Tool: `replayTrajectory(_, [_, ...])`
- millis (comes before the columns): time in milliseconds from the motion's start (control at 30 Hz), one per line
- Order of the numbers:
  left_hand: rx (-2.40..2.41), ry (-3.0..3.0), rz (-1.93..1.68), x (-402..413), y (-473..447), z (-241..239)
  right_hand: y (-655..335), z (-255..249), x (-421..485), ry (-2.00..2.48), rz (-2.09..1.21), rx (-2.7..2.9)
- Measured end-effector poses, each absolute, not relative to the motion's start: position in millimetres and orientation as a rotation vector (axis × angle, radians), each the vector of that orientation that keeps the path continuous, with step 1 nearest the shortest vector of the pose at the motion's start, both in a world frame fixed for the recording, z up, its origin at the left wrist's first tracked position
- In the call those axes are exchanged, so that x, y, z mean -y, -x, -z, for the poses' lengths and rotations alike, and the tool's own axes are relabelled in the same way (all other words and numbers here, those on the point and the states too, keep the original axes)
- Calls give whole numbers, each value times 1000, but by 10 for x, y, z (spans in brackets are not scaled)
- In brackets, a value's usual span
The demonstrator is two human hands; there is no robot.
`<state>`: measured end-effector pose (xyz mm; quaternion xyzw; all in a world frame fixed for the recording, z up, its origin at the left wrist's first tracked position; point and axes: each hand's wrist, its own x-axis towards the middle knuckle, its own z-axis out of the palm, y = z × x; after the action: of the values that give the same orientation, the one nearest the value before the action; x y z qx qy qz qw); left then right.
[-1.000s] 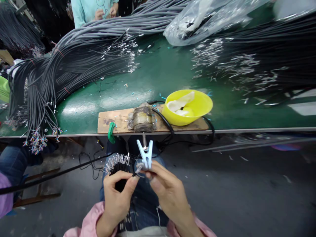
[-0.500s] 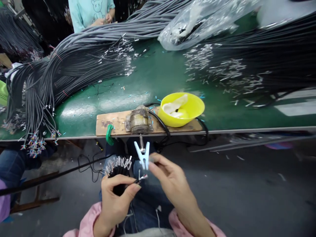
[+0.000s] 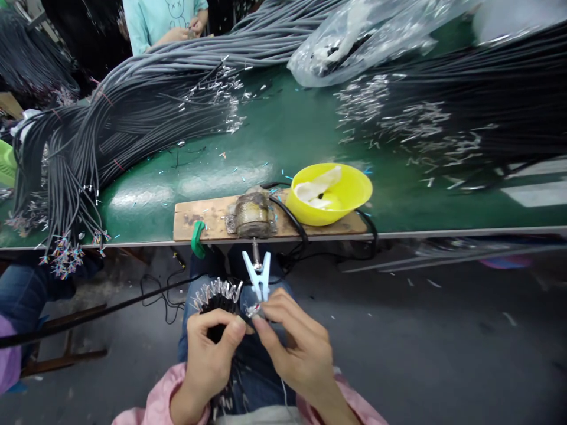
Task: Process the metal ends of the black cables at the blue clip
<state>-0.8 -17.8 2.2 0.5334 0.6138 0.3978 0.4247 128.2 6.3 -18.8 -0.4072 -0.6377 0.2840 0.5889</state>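
Note:
My left hand (image 3: 211, 351) is closed, thumb and forefinger pinching a black cable near its stripped end. A bundle of black cables (image 3: 218, 299) with silvery tips stands up behind its fingers. My right hand (image 3: 299, 348) is closed at the cable's exposed wire ends (image 3: 252, 310), its thumb and fingertips on them. Just above these fingertips, a light blue clothespin (image 3: 257, 277) hangs from the metal shaft (image 3: 256, 248) of a small motor (image 3: 254, 215). The exact grip on the thin wires is partly hidden by my fingers.
The motor sits on a wooden board (image 3: 212, 215) with a green clamp (image 3: 198, 239) at the table edge. Beside it stands a yellow bowl (image 3: 325, 215) with white pieces inside. Grey cables (image 3: 177, 59) and black cables (image 3: 509, 100) cover the green table (image 3: 301, 127). A co-worker (image 3: 153, 23) is opposite.
My right hand has moved left and down from beside the clothespin to the cable's wire ends. My left hand has shifted slightly, still pinching the cable.

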Motion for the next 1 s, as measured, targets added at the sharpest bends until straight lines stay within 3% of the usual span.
replayTrajectory(300, [-1482, -1289, -981, 140, 18, -39, -1315, 155, -85, 934, -990, 1310])
replayTrajectory(567, [-1399, -1368, -988, 77, 73, -66, -1375, 260, -184, 792, -1802, 892])
replayTrajectory(1000, [-1563, -1428, -1117, 62, 7, -212, -1215, -56, -642, 830, -1737, 690])
